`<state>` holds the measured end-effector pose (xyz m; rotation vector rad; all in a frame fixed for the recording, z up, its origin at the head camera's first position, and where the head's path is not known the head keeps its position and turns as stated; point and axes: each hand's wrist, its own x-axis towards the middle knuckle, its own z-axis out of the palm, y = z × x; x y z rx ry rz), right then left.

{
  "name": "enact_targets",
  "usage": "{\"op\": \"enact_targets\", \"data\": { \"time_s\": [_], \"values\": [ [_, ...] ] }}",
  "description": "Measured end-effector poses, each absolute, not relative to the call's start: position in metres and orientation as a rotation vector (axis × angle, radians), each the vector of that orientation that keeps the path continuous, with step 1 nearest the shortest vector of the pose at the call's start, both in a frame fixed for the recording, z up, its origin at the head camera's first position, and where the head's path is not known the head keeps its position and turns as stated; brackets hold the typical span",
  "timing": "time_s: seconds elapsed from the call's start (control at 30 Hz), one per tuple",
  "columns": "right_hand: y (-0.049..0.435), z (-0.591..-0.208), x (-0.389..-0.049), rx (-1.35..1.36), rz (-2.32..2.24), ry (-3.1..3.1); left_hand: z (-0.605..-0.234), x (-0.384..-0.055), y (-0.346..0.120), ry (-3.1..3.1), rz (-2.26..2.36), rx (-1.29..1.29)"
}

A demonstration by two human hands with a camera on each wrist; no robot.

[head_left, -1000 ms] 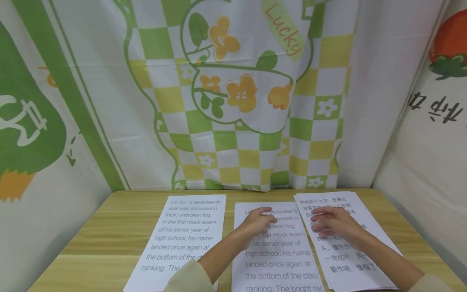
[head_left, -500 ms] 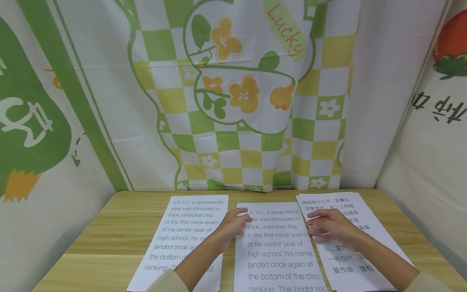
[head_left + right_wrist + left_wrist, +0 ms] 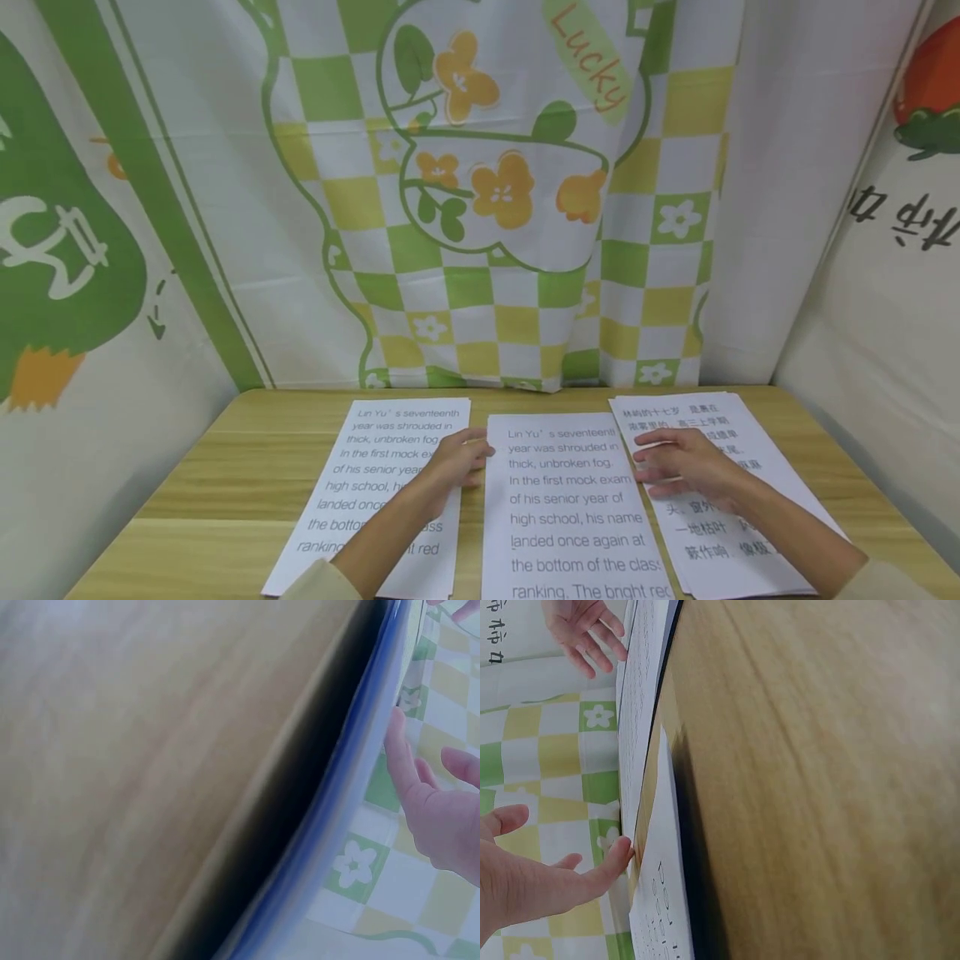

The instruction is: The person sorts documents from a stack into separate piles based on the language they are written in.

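Note:
Three piles of printed paper lie side by side in the head view. My left hand (image 3: 453, 467) is over the right part of the left pile (image 3: 397, 433), its fingertips at the left edge of the middle pile (image 3: 573, 508). Both of these bear large English print. Over the left edge of the right pile (image 3: 723, 417), printed in Chinese, is my right hand (image 3: 686, 467), fingers pointing toward the middle pile. Loosely bent, spread fingers show on the left hand (image 3: 547, 889) in its wrist view and on the right hand (image 3: 442, 821) in its own. Neither holds anything.
The piles lie on a wood-grain table (image 3: 202, 475). A green and yellow checked curtain (image 3: 480, 300) hangs behind its far edge. Printed white cloth walls (image 3: 870, 333) flank the table on both sides.
My left hand has moved left, off the middle pile's print to the gap beside the left pile. The right hand has shifted slightly left relative to its pile. The papers stay put.

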<state>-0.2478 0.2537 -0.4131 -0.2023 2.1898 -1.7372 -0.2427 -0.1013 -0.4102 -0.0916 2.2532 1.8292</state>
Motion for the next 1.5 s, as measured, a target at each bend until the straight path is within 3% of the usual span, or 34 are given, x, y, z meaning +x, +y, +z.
{"op": "enact_targets", "data": {
  "time_s": [1.5],
  "values": [
    [0.2576,-0.4127,-0.2493,-0.07,-1.848,1.955,-0.4165,-0.2512,-0.1113,1.961,2.05,-0.083]
  ]
}}
